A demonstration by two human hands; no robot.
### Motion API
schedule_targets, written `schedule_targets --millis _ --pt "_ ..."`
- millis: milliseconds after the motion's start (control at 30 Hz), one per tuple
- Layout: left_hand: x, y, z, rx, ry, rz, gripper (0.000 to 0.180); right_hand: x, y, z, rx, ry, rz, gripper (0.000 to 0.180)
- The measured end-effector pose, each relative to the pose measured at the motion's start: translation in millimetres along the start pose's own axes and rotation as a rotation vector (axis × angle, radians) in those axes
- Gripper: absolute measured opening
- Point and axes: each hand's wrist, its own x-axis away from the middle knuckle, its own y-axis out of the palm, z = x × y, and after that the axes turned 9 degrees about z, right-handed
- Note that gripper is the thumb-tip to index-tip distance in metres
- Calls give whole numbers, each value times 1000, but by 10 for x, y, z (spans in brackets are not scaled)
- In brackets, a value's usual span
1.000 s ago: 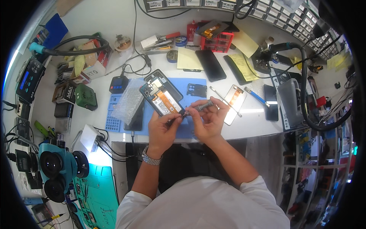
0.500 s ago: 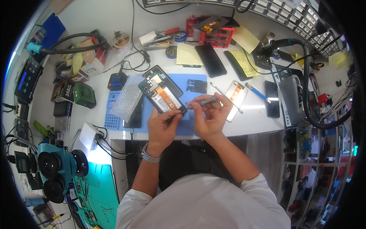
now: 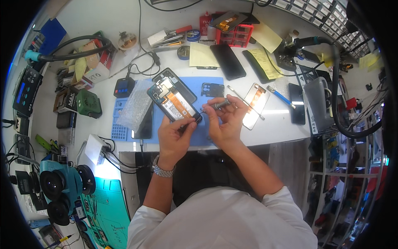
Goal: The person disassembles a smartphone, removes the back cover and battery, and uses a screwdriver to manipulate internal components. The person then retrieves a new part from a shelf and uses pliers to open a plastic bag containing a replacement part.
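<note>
**Opened phone held over the mat, driver tip at its lower end**

The left hand [image 3: 176, 135] is closed around the lower end of an opened phone [image 3: 174, 99], back cover off, board and orange flex showing; it tilts above the blue mat [image 3: 213, 124] near the table's front edge. The right hand [image 3: 226, 120] pinches a small screwdriver [image 3: 215, 106] between thumb and fingers, its tip aimed at the phone's lower right corner. By the look of it, this is the screw stage of work on the phone's insides; whether a screw goes in or comes out cannot be told. The next move calls for a steady phone and the tip seated square in the small head, so it does not slip onto the flex.

Containers: a red drawer box [image 3: 234, 35] at the back edge carries a loose screen on top; its drawers' contents are too small to tell. A cardboard box [image 3: 93, 62] toward the back left corner holds papers and packets. Grey drawer bins [image 3: 327, 14] line the back right corner, contents hidden.
</note>
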Motion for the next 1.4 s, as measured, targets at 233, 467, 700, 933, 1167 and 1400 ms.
schedule_targets --millis 233,467,700,933,1167,1400 --pt "61 -77 -216 -144 74 -14 16 -48 -88 -9 333 -237 -52 43" --pt "-69 23 -231 -14 84 -21 27 -70 -74 -70 96 -172 3 40" --pt "36 15 -35 -219 -55 -25 37 -150 -23 237 435 -489 -53 29" --pt "10 -50 -86 -226 -104 -39 44 -151 -68 15 374 -241 -98 29" --pt "-138 42 -183 -159 -108 -95 29 -225 -70 -80 33 -208 -57 25" --pt "53 -84 -180 -157 0 19 19 -175 -147 -123 150 -121 -36 36"
